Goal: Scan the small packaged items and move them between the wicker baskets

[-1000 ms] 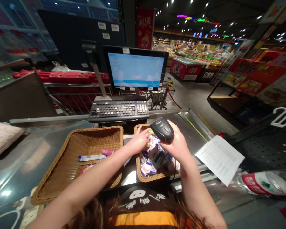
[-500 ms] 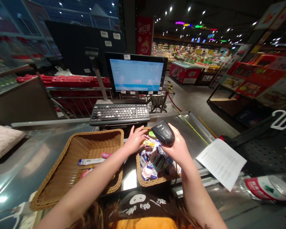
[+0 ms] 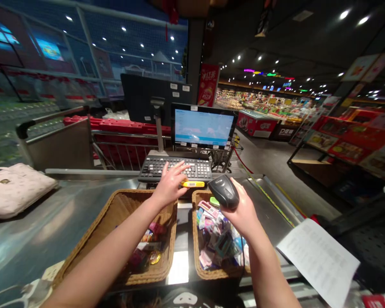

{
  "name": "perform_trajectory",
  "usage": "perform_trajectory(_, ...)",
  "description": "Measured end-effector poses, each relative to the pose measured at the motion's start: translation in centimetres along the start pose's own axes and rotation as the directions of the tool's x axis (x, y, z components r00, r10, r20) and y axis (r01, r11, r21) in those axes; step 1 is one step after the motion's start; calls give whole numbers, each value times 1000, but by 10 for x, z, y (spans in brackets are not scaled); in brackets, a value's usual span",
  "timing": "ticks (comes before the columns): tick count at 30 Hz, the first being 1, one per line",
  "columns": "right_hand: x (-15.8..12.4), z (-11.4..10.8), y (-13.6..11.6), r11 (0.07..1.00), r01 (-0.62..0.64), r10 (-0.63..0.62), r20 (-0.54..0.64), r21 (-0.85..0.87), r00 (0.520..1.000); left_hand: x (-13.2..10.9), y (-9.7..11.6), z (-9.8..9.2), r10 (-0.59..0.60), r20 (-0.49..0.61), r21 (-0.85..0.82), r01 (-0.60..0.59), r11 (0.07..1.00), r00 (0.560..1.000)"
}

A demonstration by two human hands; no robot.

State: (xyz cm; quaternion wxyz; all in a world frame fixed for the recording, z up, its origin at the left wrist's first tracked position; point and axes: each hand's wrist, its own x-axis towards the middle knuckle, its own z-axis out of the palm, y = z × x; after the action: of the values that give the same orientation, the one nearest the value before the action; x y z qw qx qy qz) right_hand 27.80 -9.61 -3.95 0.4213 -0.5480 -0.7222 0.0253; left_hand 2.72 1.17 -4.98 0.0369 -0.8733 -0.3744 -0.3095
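My right hand grips a black barcode scanner over the right wicker basket, which is full of small colourful packets. My left hand pinches a small yellow packet by its end, with the other fingers spread, just in front of the black keyboard. The yellow packet lies level, close to the scanner's nose. The left wicker basket below my left arm holds a few packets.
A lit monitor stands behind the keyboard. A pale cushion-like bag lies on the steel counter at left. A printed sheet rests at right. Red trolleys and store shelves lie beyond.
My left hand rose out of the right basket with a yellow packet and moved up toward the keyboard. The view tilted upward; the scanner stayed in my right hand.
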Motion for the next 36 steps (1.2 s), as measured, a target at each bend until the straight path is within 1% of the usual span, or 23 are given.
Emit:
perform_trajectory(8, 16, 4, -44, 979, 195, -191, 63, -59, 980, 9, -18, -45, 14, -141, 77, -3, 997, 990)
perform_trajectory(14, 20, 11, -65, 961, 275, -270, 103, -41, 957, 9, -21, -66, 23, -189, 80, -8, 997, 982)
perform_trajectory(18, 21, 16, -74, 957, 286, -280, 108, -44, 954, 6, -25, -73, 16, -208, 89, 3, 996, 978)
perform_trajectory(22, 21, 21, -80, 963, 267, -262, 120, -28, 958, 0, -33, -76, 6, -216, 90, 14, 996, 976)
perform_trajectory(30, 17, 32, -87, 969, 247, -240, 193, -10, 951, -13, -45, -84, -22, -241, 89, 45, 995, 970)
perform_trajectory(36, 17, 40, -94, 971, 237, -237, 182, 26, 954, -26, -54, -88, -51, -231, 87, 73, 994, 972)
